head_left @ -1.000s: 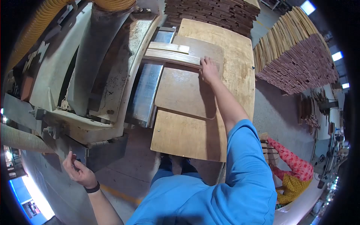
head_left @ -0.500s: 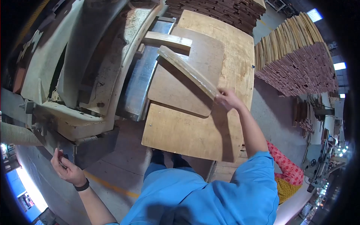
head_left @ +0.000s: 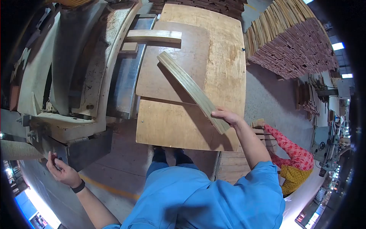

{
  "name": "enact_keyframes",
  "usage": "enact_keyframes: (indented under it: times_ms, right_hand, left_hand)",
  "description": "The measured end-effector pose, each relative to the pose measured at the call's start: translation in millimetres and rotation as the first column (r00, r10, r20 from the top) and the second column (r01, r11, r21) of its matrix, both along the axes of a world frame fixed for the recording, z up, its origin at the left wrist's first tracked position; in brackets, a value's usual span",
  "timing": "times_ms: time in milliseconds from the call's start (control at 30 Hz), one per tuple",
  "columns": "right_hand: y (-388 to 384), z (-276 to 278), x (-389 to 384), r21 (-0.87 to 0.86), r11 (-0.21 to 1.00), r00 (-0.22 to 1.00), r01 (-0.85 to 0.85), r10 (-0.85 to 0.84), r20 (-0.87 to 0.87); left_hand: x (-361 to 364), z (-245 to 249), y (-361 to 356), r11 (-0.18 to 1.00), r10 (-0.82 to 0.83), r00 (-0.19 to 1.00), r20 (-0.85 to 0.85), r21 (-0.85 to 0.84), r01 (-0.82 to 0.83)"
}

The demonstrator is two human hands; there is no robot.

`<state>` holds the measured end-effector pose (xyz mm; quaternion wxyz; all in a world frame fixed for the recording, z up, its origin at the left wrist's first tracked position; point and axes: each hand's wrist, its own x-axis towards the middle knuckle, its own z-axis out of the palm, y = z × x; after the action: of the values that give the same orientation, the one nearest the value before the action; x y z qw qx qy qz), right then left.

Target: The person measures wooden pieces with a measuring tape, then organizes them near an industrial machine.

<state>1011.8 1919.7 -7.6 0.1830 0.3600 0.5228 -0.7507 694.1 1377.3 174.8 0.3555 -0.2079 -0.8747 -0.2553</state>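
Note:
A long wooden board [head_left: 190, 88] slants over the plywood table [head_left: 227, 76], and my right hand [head_left: 227, 115] is closed on its near end. The board casts a shadow on the table and looks raised off it. At the lower left my left hand [head_left: 63, 173], a dark band at its wrist, is raised near the machine's dark box, with fingers partly curled and apart and nothing visible in it. A second board [head_left: 154, 35] and a short wood block [head_left: 130, 47] lie at the machine's metal bed [head_left: 127, 82].
The big machine [head_left: 76, 65] fills the left side, with a ribbed hose [head_left: 19, 149] below. Tall stacks of wood strips [head_left: 291, 45] stand at the right and behind the table. Another person in patterned red and yellow clothing [head_left: 291, 152] is at the right, beside a slatted wooden pallet [head_left: 234, 166].
My right hand has moved down in the view with the board, whose broad face now shows more. More of the second board and the block is visible. The view has shifted; the other person appears further out.

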Motion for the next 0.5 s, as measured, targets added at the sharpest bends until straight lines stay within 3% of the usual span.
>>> enact_keyframes:
  times_ms: [100,167,267,367,500]
  right_hand:
    - [-15,-9,7,0.494,0.867,0.995,-0.074,0.099,-0.026]
    - [-29,-10,15,0.689,0.712,0.984,-0.137,0.180,0.009]
    - [-47,-3,37,0.850,0.443,0.943,-0.287,0.285,0.170]
    - [-65,7,45,0.857,0.327,0.862,-0.398,0.453,0.227]
    - [-79,-2,36,0.886,0.201,0.773,-0.418,0.592,0.231]
  left_hand:
    - [0,0,1,1.000,-0.001,1.000,-0.004,0.004,0.001]
    - [1,2,2,1.000,0.005,1.000,-0.008,-0.010,-0.005]
    - [0,2,2,1.000,0.010,1.000,-0.006,-0.004,-0.010]
    - [3,3,3,1.000,0.000,1.000,0.000,0.005,0.000]
    - [2,3,2,1.000,0.003,1.000,0.019,0.004,-0.003]
